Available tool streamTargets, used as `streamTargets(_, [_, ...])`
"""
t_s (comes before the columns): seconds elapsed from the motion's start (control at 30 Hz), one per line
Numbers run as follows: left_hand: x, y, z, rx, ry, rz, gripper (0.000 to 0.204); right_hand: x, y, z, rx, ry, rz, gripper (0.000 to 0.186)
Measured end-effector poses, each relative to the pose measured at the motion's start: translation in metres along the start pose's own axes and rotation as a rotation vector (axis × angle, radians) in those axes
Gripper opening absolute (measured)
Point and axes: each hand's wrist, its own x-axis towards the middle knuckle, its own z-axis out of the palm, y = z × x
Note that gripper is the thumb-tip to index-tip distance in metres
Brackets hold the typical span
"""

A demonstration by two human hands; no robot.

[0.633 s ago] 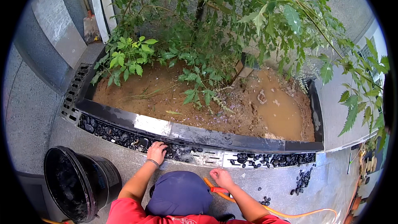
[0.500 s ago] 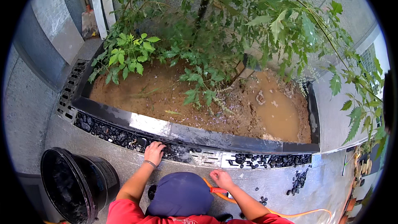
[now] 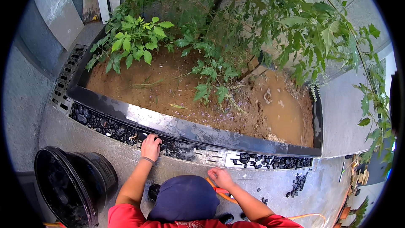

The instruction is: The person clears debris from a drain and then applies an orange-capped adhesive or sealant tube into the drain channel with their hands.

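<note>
My left hand (image 3: 151,147) reaches down to the black pebbles (image 3: 114,129) in the narrow drain channel along the planter's front edge. Its fingers curl over the stones, and a dark pebble shows at the fingertips. To the right, my right hand (image 3: 221,177) hovers above the paving with its fingers folded in and nothing visible in them. Just below that hand lies an orange hose (image 3: 229,198) with a red end piece (image 3: 221,190). Pale slotted grates (image 3: 211,156) line the channel's middle and right part, with more pebbles lying over the right one.
A large black bucket (image 3: 110,178) stands tilted at the left. Behind the channel, the dark-edged planter (image 3: 202,131) holds wet soil, a muddy puddle (image 3: 282,116) and leafy branches (image 3: 143,42). Loose pebbles (image 3: 298,185) lie on the paving at right. A shovel (image 3: 91,7) leans at the back left.
My left hand has shifted slightly left along the channel, and its fingers are more curled. My right hand stays by the hose, still folded. The whole view has tilted a little.
</note>
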Motion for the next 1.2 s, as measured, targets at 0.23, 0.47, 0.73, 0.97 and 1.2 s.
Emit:
streamTargets(0.23, [-0.003,0.001,-0.009,-0.018,0.006,-0.084,0.026,-0.004,0.008,0.007,-0.012,0.0,-0.007,0.019])
streamTargets(0.47, [-0.015,0.001,-0.021,-0.045,0.017,-0.084,0.026,0.001,0.009,0.016,0.049,-0.014,0.014,0.019])
streamTargets(0.73, [-0.026,0.01,-0.011,0.094,-0.152,-0.034,0.043,0.005,0.008,0.025,0.079,0.051,-0.088,0.019])
streamTargets(0.97, [-0.024,-0.023,-0.018,0.124,0.003,-0.204,0.019,-0.003,0.033,0.03,0.141,0.162,-0.058,0.01])
streamTargets(1.2, [-0.028,0.027,0.006,0.126,-0.182,0.11,0.037,0.01,0.003,0.032,0.201,0.079,0.012,0.015])
